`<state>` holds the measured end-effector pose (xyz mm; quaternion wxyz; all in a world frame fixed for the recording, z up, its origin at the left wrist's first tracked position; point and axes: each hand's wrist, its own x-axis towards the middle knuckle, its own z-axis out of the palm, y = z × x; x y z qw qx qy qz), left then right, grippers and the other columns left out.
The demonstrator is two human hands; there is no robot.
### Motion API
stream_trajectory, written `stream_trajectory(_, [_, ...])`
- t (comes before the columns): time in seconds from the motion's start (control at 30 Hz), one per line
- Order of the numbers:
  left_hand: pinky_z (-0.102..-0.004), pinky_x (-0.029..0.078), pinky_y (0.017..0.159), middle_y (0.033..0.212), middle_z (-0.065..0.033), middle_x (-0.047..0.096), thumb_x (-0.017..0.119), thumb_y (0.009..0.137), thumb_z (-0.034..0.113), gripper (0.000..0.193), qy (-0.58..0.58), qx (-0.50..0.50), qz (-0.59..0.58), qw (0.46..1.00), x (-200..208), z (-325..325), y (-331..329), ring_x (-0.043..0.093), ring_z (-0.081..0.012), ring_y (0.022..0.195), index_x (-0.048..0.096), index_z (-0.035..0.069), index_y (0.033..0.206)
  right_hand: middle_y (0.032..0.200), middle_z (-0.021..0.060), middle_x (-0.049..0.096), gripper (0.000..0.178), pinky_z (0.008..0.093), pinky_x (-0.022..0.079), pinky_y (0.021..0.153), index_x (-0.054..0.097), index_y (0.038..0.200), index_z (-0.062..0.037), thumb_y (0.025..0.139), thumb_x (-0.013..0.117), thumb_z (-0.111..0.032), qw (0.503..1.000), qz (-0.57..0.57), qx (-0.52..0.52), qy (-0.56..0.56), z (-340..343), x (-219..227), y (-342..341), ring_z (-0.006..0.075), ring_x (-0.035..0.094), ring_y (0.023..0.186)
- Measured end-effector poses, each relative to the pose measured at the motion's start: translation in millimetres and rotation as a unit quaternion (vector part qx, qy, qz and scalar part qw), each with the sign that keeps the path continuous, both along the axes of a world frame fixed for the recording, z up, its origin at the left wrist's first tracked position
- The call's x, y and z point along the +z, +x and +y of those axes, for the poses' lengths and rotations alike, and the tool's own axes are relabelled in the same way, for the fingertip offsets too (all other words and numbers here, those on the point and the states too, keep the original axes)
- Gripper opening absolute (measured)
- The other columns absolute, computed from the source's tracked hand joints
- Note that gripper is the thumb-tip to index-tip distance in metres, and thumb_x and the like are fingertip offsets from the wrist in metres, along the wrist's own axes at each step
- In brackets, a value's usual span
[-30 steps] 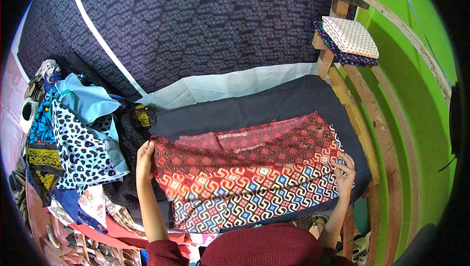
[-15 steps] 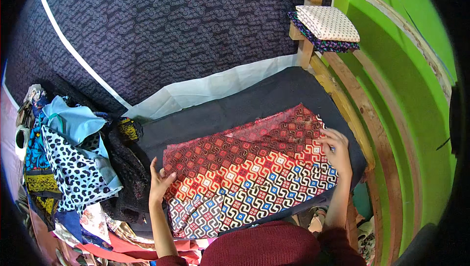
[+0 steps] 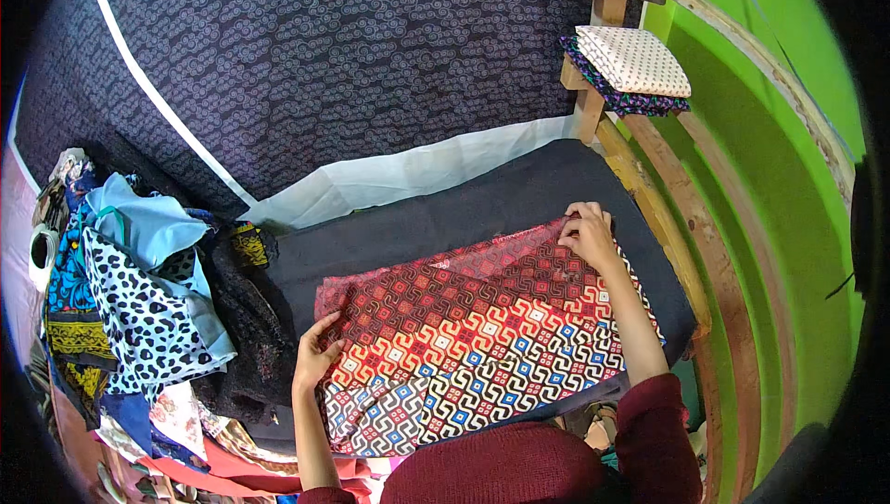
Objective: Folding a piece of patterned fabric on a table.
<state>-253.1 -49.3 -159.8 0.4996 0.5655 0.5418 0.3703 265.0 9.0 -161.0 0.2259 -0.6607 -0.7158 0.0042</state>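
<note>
A patterned cloth [image 3: 473, 346] lies spread on a dark padded surface, dark red along its far side and white, black, blue and red nearer me. A small pale mark, perhaps a label, shows at its far edge. My right hand [image 3: 591, 237] is at the far right corner, fingertips pinched together on the cloth's edge. At the left edge rests my left hand [image 3: 318, 356], its thumb and fingers apart and touching the cloth. Some creases run through the nearer left part.
A heap of clothes, with a spotted black-and-white piece [image 3: 148, 309] and a light blue one [image 3: 148, 221], lies to the left. Folded cloths [image 3: 635, 59] sit on the wooden frame [image 3: 663, 216] at the right. A dark patterned curtain [image 3: 371, 59] hangs behind.
My right hand has moved from the cloth's right edge up to its far corner and closed on it. That corner is now drawn in. My left hand stays at the left edge.
</note>
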Motion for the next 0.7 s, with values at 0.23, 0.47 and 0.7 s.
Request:
stream_trajectory(0.23, [-0.0307,0.034,0.104,0.131,-0.0098,0.049,0.07,0.069,-0.009,0.068,0.093,-0.063,0.039,0.993,-8.7,11.5,-16.3,0.045,-0.0192,0.122,0.045,0.002,0.132,0.116,0.0006,0.053,0.024,0.0425,0.031,0.095,0.071,0.082,-0.0144,0.061,0.081,-0.02,0.999,0.031,0.009,-0.018,6.4,3.3,5.4,0.0244,0.041,0.117])
stream_trajectory(0.47, [-0.025,0.046,0.082,0.098,-0.0042,0.065,0.073,0.077,0.01,0.039,-0.014,0.069,0.079,0.994,-17.7,38.7,-18.4,0.059,-0.0122,0.09,0.061,0.0,0.113,0.12,0.0014,0.054,0.026,0.0445,0.032,0.094,0.072,0.077,-0.0152,0.055,0.083,-0.023,0.997,-0.049,-0.04,-0.047,15.2,10.2,11.7,0.0244,0.041,0.119])
stream_trajectory(0.7, [-0.0231,0.047,0.075,0.091,-0.0039,0.068,0.061,0.082,-0.005,0.017,0.122,0.158,0.151,0.968,-26.1,45.5,-6.2,0.06,-0.0104,0.082,0.067,-0.002,0.097,0.114,0.0011,0.059,0.019,0.0451,0.037,0.09,0.069,0.074,-0.0138,0.061,0.081,-0.023,0.992,0.049,-0.099,-0.061,17.4,2.8,36.9,0.0254,0.047,0.114])
